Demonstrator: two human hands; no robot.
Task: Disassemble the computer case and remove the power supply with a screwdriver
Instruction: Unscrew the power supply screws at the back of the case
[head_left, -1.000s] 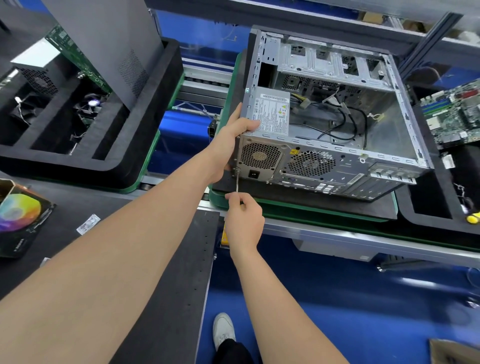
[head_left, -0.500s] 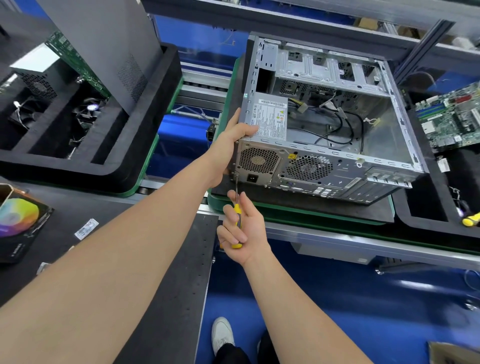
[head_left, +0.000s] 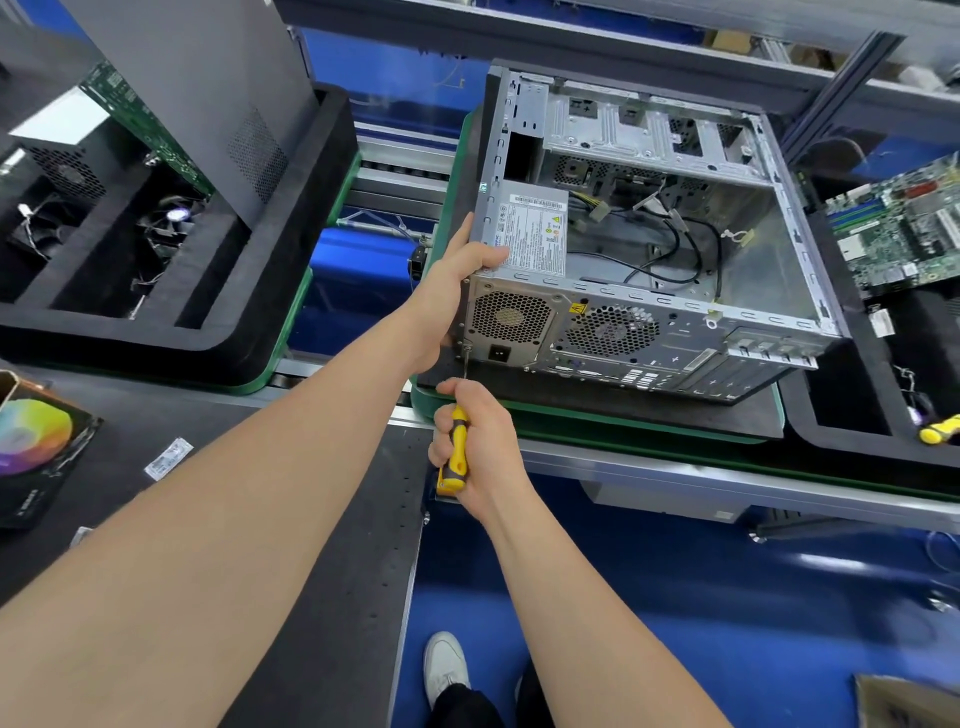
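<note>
The open grey computer case (head_left: 769, 291) lies on its side on a black pad with a green rim. Its power supply (head_left: 535, 234) sits in the near left corner, label up, with loose cables behind it. My left hand (head_left: 457, 291) grips that corner of the case, thumb on the top edge. My right hand (head_left: 478, 441) holds the yellow and grey handle of a screwdriver (head_left: 456, 441). The thin shaft points up to a screw at the lower left of the rear panel, beside the power socket.
A black foam tray (head_left: 171, 322) on the left holds fans, a circuit board and an upright grey side panel (head_left: 208, 93). A motherboard (head_left: 904, 228) and a second yellow screwdriver (head_left: 940, 428) lie at the right. A colourful box (head_left: 36, 452) sits on the near black bench.
My right hand has turned on the screwdriver handle, which now shows along its length. The left hand keeps its grip on the case corner. The view has shifted slightly.
</note>
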